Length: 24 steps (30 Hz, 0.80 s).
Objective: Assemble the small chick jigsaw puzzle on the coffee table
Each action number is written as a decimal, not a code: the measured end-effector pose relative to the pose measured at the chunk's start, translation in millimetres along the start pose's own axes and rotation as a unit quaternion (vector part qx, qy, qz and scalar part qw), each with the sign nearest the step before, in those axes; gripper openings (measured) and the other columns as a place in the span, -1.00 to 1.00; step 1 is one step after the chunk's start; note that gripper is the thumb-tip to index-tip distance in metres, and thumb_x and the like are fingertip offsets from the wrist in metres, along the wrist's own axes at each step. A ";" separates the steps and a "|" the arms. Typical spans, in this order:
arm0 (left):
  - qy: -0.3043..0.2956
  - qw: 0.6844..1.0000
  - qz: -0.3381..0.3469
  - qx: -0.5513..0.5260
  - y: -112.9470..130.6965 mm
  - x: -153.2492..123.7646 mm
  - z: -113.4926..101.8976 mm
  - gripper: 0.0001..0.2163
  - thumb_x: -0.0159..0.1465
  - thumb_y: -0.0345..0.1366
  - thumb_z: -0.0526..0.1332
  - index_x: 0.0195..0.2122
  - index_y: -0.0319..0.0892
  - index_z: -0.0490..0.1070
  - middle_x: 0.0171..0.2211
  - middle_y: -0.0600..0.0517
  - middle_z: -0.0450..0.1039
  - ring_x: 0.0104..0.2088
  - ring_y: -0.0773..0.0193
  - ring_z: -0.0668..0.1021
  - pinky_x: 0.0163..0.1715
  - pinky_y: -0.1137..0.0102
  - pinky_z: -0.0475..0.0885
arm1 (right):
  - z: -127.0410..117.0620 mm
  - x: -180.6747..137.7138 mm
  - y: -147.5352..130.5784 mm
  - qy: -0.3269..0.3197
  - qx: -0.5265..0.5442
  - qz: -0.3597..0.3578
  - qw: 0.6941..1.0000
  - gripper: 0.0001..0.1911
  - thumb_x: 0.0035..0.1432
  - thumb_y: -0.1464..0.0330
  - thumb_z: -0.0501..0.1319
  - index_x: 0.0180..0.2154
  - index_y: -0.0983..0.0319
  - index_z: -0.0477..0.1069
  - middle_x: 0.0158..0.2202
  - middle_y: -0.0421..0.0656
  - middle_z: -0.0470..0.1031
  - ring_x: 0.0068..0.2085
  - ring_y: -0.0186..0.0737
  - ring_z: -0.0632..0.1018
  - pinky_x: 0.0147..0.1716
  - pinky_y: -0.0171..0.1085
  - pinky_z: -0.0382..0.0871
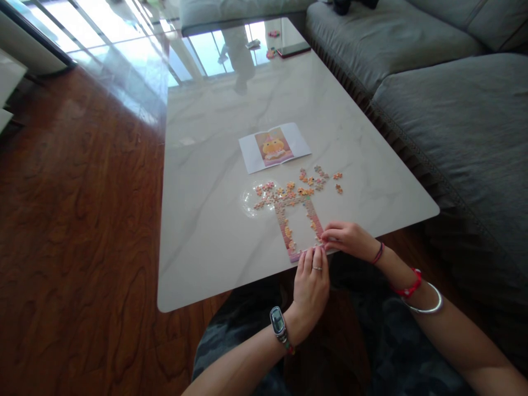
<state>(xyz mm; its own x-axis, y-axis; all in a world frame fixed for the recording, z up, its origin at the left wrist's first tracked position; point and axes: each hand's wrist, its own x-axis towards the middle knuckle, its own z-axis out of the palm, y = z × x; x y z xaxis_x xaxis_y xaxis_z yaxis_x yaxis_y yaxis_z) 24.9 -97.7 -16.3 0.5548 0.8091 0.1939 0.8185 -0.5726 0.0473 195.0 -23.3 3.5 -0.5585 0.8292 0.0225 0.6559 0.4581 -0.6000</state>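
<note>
A jigsaw puzzle border [285,225] lies at the table's near edge, joined into an upright rectangle with bare tabletop inside it. My left hand [312,280] rests on its bottom side near the lower right corner, fingers stretched out and lying flat. At the right side of the border, my right hand [350,239] touches the lower part with its fingertips. Those fingers are extended and slightly apart; any piece beneath them is hidden. Loose puzzle pieces [265,190] are scattered along and above the top side, with several more pieces [317,179] farther right.
Beyond the pieces lies a creased paper sheet [301,143] with a printed orange picture. A dark flat device [293,49] and small items [271,53] sit at the far end of the glossy marble-look table [206,231]. A grey sofa [462,115] runs along the right.
</note>
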 end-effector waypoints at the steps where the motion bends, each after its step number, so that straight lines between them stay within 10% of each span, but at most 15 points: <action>1: -0.002 1.000 0.000 -0.003 -0.2 0.1 -0.1 -0.56 0.16 -0.43 0.03 0.10 -0.40 0.12 0.07 -0.19 0.18 0.08 0.12 0.24 0.05 0.26 0.26 | 0.4 0.1 0.5 -0.001 0.002 0.000 1.000 -0.80 0.10 0.25 0.10 -0.35 0.21 0.42 -0.32 -0.14 0.44 -0.31 -0.33 0.47 -0.29 -0.36 0.33; 24: -0.024 1.000 0.000 0.001 -3.9 3.1 -1.3 -0.52 0.17 -0.41 0.01 0.15 -0.32 0.05 0.11 -0.13 0.15 0.05 0.18 0.25 0.03 0.31 0.25 | -3.7 -0.5 0.6 0.000 0.025 0.016 1.000 -0.81 0.13 0.32 0.07 -0.36 0.24 0.43 -0.36 -0.13 0.43 -0.32 -0.31 0.46 -0.30 -0.33 0.35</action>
<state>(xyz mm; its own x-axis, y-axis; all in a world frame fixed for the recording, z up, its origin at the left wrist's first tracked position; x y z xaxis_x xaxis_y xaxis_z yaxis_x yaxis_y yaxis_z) 23.2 -93.1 -14.6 0.5618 0.8140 0.1476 0.8183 -0.5730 0.0448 197.6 -22.3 6.2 -0.5380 0.8429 0.0035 0.6465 0.4152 -0.6401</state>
